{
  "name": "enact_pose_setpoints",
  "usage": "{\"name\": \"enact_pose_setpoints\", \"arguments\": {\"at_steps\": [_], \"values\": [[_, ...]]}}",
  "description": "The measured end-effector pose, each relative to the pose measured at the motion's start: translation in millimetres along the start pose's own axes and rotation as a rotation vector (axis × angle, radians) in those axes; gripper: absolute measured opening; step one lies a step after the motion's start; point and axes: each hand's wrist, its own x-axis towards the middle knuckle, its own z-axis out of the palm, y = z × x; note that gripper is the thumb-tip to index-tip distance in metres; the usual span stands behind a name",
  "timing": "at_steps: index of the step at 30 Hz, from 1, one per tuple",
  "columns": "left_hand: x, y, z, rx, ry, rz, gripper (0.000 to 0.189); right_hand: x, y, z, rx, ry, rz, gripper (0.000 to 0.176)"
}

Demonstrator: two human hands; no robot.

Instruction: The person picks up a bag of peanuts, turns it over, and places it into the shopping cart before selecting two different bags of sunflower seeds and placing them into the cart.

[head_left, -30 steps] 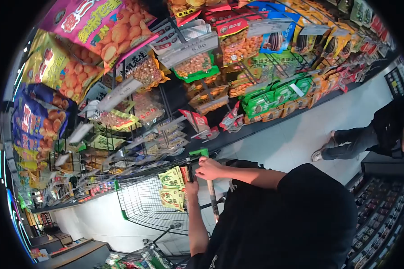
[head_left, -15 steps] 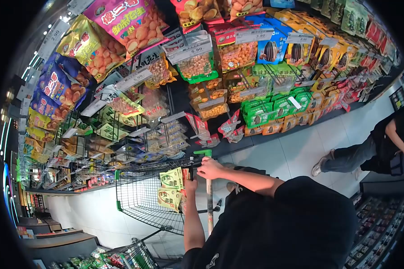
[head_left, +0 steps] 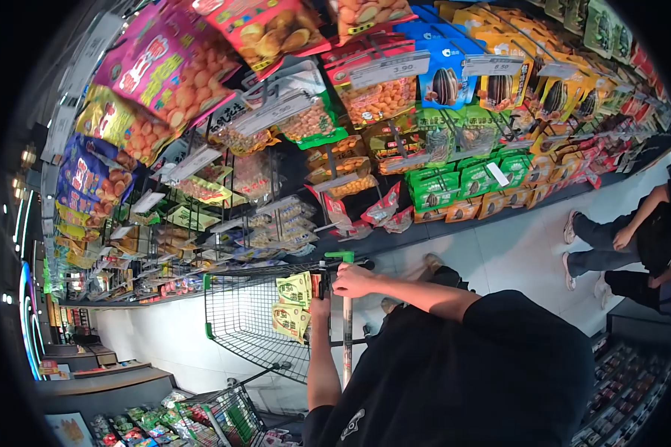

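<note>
My right hand [head_left: 353,279] is wrapped over the upper part of the shopping cart's handle [head_left: 347,328], just below its green end cap. Beside it, on the basket side, my left hand [head_left: 320,307] is closed at a dark upright piece; I cannot tell what its fingers hold. Right by the left hand, a yellow-green snack bag [head_left: 294,289] and a second, yellowish bag [head_left: 289,320] sit at the handle end of the wire cart [head_left: 238,316]. The cart extends to the left with green corners.
A shelf wall of hanging snack bags [head_left: 373,89] with price tags runs along the top. At right stand people in dark clothes [head_left: 604,238]. Another wire cart or basket [head_left: 235,417] and a bin of packets [head_left: 145,425] are at lower left.
The cart and both hands sit slightly further right in view, and the left part of the shelf has shifted left. More of the people at right shows. Both hands keep their places.
</note>
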Motion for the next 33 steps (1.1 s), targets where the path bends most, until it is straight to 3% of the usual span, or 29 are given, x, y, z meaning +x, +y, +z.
{"name": "enact_pose_setpoints", "arguments": {"at_steps": [1, 5, 7, 8, 11, 12, 14, 16, 18, 20, 23, 27, 31, 33], "values": [[-9.6, 11.5, -0.1, 0.020, 0.066, -0.003, 0.052, -0.7, 5.9, -9.7, 0.066, -0.047, -0.023, 0.020], [-15.7, 29.8, 6.6, -0.005, 0.046, -0.013, 0.053, -3.8, 22.4, -64.3, 0.606, -0.117, 0.244, 0.016], [-12.4, 36.7, 12.6, -0.025, 0.020, -0.030, 0.052, -12.1, 44.1, -86.6, 0.708, -0.043, 0.313, 0.015], [-13.0, 38.6, 15.0, -0.034, 0.004, -0.042, 0.052, -20.6, 61.5, -93.1, 0.726, 0.104, 0.292, 0.014], [-16.9, 49.9, 22.9, -0.042, 0.035, -0.049, 0.052, -62.0, 130.4, -115.2, 0.671, 0.565, 0.544, 0.014], [-17.7, 51.1, 27.1, -0.055, 0.044, -0.054, 0.051, -76.6, 125.2, -149.9, 0.376, 0.678, 0.681, 0.015], [-24.2, 56.6, 33.4, -0.065, 0.093, -0.018, 0.051, -108.2, 170.8, -160.6, 0.525, 0.986, 0.689, 0.023], [-25.1, 53.6, 43.8, -0.131, 0.155, 0.081, 0.051, -133.3, 193.6, -181.9, 0.134, 1.087, 0.822, 0.031], [-29.2, 58.2, 47.0, -0.088, 0.093, -0.008, 0.052, -138.1, 204.2, -201.3, 0.111, 1.163, 0.818, 0.038], [-32.5, 68.8, 49.4, -0.022, 0.037, -0.094, 0.050, -130.2, 198.3, -221.8, 0.034, 1.139, 0.763, 0.043], [-53.4, 94.3, 50.2, -0.145, 0.058, 0.000, 0.044, -114.7, 211.1, -231.7, 0.008, 1.074, 0.586, 0.044], [-64.6, 107.1, 62.9, -0.067, 0.063, -0.013, 0.046, -95.6, 203.2, -244.6, 0.268, 0.994, 0.513, 0.038], [-72.6, 122.5, 73.3, -0.023, 0.033, -0.056, 0.051, -96.2, 223.1, -237.2, 0.438, 0.819, 0.634, 0.031], [-72.6, 119.8, 86.3, -0.022, 0.042, -0.054, 0.053, -99.5, 243.6, -221.1, 0.456, 0.740, 0.586, 0.034]]}}
